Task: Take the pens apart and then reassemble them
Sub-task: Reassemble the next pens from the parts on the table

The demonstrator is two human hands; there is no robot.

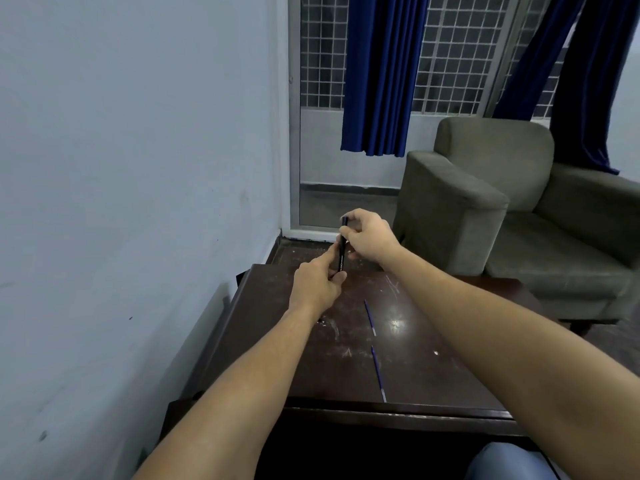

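Observation:
A dark pen [342,251] stands nearly upright above the far edge of the dark wooden table [433,368]. My left hand [317,284] grips its lower end between thumb and fingers. My right hand [369,234] pinches its upper end from the right. Two thin blue refills lie loose on the tabletop: one refill [370,317] near the middle, the other refill [379,374] closer to the near edge. Both point roughly away from me.
A pale wall runs close along the table's left side. A grey-green armchair [512,202] stands to the right behind the table. Blue curtains [381,74] hang over a gridded window at the back. A knee in blue cloth [509,462] shows at the bottom right.

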